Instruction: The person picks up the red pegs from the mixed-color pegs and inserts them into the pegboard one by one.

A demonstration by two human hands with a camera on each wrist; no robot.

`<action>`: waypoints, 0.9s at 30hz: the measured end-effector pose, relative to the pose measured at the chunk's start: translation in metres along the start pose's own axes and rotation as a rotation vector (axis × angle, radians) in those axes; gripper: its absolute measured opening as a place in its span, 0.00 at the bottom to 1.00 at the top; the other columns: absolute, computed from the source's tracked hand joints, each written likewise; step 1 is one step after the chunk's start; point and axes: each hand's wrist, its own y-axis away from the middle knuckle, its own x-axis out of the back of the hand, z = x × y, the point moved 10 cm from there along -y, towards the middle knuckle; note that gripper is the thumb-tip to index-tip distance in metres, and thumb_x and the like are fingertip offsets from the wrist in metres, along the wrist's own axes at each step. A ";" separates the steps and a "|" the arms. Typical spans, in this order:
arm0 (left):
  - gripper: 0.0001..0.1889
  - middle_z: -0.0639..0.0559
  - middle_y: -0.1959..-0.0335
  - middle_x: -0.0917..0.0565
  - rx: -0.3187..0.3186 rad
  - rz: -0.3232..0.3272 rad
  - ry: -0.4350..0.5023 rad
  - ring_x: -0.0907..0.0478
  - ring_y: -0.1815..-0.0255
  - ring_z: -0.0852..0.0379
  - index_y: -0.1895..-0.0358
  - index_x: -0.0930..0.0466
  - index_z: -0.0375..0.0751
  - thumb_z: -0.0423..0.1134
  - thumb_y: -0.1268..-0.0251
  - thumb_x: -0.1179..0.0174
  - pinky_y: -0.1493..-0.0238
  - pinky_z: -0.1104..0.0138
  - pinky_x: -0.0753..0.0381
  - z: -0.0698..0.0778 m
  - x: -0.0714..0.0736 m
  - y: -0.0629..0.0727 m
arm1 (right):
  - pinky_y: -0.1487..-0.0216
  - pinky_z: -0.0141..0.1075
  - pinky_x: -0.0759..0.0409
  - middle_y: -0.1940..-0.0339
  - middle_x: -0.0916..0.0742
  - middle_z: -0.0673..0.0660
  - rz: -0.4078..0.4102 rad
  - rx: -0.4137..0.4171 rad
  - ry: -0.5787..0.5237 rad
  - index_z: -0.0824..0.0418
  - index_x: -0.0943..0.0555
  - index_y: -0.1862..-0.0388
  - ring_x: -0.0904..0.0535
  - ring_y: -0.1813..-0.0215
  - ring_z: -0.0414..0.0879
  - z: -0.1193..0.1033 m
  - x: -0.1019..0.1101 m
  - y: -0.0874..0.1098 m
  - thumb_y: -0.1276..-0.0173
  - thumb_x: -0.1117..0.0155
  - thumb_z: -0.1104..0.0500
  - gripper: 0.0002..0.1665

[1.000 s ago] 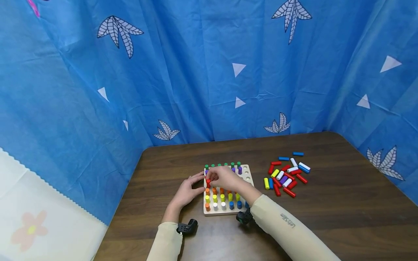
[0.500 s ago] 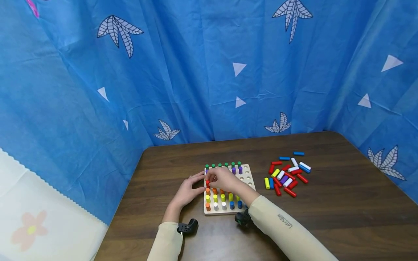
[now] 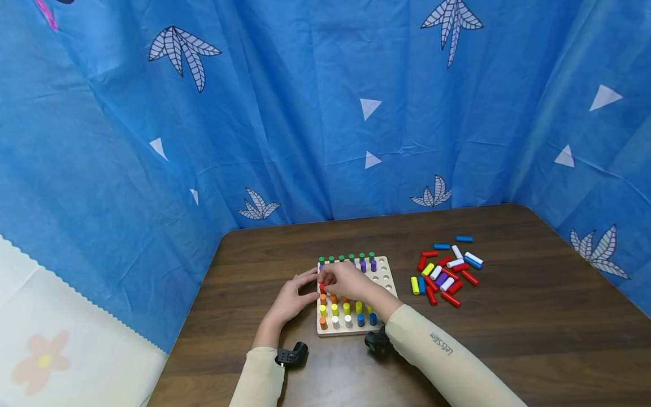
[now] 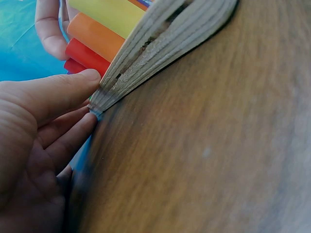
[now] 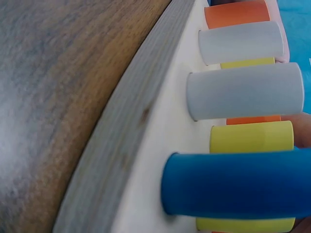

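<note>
A pale wooden pegboard (image 3: 356,332) lies on the table with rows of coloured pegs standing in it. My left hand (image 3: 291,301) rests along its left edge, thumb and fingers extended and touching the board's side, as the left wrist view shows. With curled fingers my right hand (image 3: 351,281) pinches at a red peg (image 3: 322,289) near that edge; its fingertips are partly hidden. Orange, yellow, white and blue pegs stand in the nearer rows, green and purple ones farther back. In the right wrist view a blue peg (image 5: 233,184) and white pegs (image 5: 245,91) fill the foreground.
Loose pegs, among them a purple peg (image 3: 441,279) and a yellow peg (image 3: 415,285), lie scattered right of the board. Bare holes show at the board's back right. A blue curtain (image 3: 325,113) hangs behind the brown table (image 3: 264,254).
My right hand has shifted slightly left, and the red peg at its fingertips sits a little lower. My left hand has stayed at the board's edge.
</note>
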 end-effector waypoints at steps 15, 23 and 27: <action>0.26 0.58 0.24 0.31 0.005 0.003 0.025 0.42 0.20 0.43 0.33 0.23 0.51 0.41 0.34 0.34 0.25 0.35 0.43 -0.002 0.000 0.002 | 0.54 0.32 0.15 0.62 0.12 0.47 0.011 0.003 0.009 0.55 0.15 0.52 0.21 0.62 0.41 -0.004 0.004 0.004 0.31 0.33 0.59 0.10; 0.26 0.58 0.24 0.31 0.010 -0.005 0.026 0.43 0.19 0.44 0.32 0.23 0.52 0.41 0.34 0.34 0.23 0.36 0.46 -0.001 0.000 0.001 | 0.52 0.35 0.15 0.61 0.13 0.47 0.053 0.011 0.008 0.55 0.15 0.50 0.21 0.60 0.41 -0.008 0.014 0.013 0.27 0.37 0.59 0.10; 0.26 0.58 0.24 0.31 0.005 -0.005 0.028 0.44 0.19 0.44 0.33 0.23 0.51 0.41 0.35 0.34 0.24 0.35 0.46 -0.001 0.000 0.001 | 0.51 0.37 0.15 0.60 0.13 0.47 0.070 0.009 -0.009 0.55 0.15 0.50 0.20 0.59 0.41 -0.008 0.019 0.017 0.27 0.38 0.58 0.10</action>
